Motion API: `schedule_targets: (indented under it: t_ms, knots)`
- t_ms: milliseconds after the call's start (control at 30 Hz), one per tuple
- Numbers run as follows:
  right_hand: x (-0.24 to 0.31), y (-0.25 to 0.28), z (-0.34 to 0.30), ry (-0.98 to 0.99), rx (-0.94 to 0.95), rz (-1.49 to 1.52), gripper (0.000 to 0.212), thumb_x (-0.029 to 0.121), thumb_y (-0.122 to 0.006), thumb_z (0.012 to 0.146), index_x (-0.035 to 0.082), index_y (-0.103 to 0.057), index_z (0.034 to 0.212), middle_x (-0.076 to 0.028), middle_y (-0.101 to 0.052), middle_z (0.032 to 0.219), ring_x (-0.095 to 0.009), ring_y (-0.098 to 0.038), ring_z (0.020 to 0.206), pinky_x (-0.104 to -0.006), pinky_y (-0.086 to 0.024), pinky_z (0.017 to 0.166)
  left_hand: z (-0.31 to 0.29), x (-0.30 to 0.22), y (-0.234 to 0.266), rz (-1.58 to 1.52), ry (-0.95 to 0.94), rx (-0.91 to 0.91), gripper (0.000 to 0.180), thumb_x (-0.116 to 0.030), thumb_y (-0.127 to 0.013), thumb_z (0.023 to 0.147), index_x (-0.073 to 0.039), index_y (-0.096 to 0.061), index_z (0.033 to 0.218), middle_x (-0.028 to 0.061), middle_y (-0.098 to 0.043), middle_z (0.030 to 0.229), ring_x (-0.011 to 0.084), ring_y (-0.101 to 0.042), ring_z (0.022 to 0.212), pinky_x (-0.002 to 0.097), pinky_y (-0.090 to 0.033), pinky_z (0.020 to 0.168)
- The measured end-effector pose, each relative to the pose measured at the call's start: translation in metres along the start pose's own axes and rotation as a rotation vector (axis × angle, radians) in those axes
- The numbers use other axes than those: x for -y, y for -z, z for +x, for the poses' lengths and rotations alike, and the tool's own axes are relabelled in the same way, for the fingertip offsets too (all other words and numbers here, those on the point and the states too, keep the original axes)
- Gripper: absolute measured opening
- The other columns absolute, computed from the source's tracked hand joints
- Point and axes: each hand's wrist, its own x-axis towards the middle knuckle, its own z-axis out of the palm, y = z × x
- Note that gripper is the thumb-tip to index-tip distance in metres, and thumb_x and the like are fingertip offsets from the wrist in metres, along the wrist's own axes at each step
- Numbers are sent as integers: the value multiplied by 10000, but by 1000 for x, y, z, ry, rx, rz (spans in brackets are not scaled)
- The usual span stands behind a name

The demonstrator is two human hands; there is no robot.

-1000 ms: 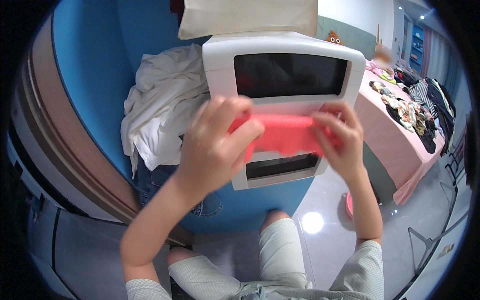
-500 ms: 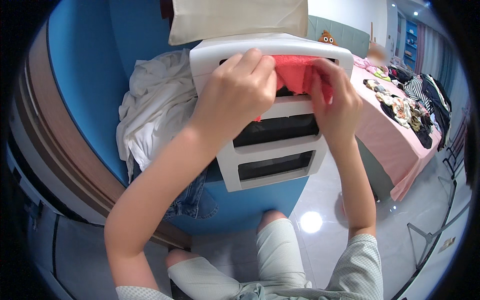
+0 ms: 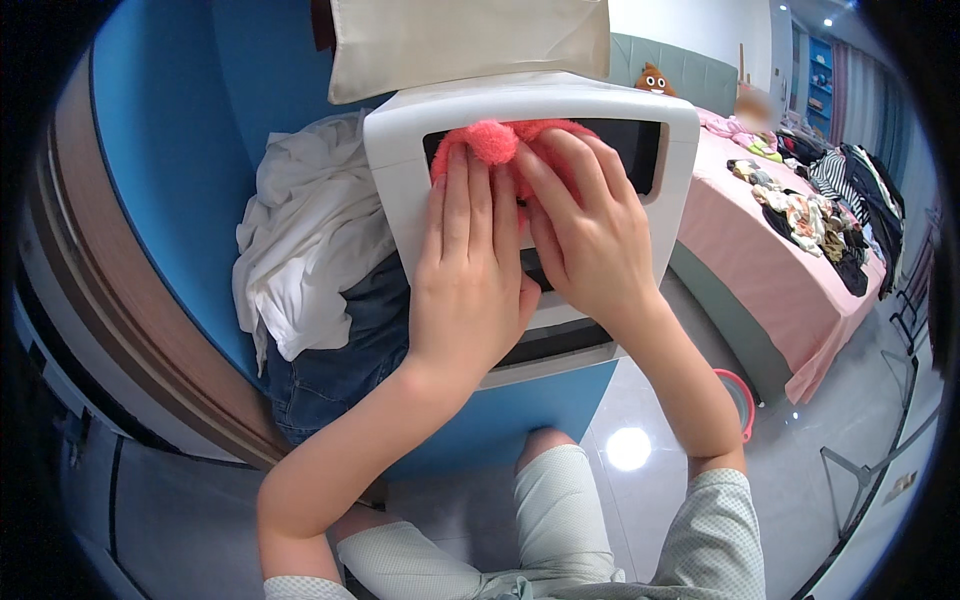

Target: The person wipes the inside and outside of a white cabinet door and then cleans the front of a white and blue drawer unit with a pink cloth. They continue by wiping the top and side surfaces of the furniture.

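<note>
Though earlier stretched, red cloth (image 3: 492,143) now bunched, left hand (image 3: 462,275) flat, right hand's (image 3: 597,230) grip unclear

i had the fuzzy coral-red cloth (image 3: 548,129) bunched at the dark top panel (image 3: 642,160) of the white unit (image 3: 395,160), a round tuft (image 3: 492,142) bulging.

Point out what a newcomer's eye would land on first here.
First, the fuzzy coral-red cloth under the left hand and right hand, at the top dark panel of the white cabinet. Then the crumpled white clothes left of it, and the pink-covered bed strewn with garments at right.
</note>
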Motion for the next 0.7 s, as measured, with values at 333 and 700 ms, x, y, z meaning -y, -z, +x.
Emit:
schedule_targets:
  t_ms: [333, 700]
  knots:
    - [-11, 12, -11, -33, 69, 127, 376, 40, -600, 693, 78, -598, 1068, -77, -553, 1076, -268, -542, 973, -354, -491, 792, -6, -7, 0, -35, -44, -50, 585, -161, -649, 720, 80, -477, 1224, 248, -467, 1258, 359, -433, 1224, 417, -389, 1004]
    - [0, 0, -3, 24, -250, 342, 520, -24, -683, 630, 145, -651, 1121, -98, -577, 1090, -276, -584, 917, -358, -516, 781, -14, 18, -8, -112, -206, -287, 382, -56, -602, 776, 2, -583, 1153, 143, -543, 1227, 275, -495, 1191, 370, -456, 958]
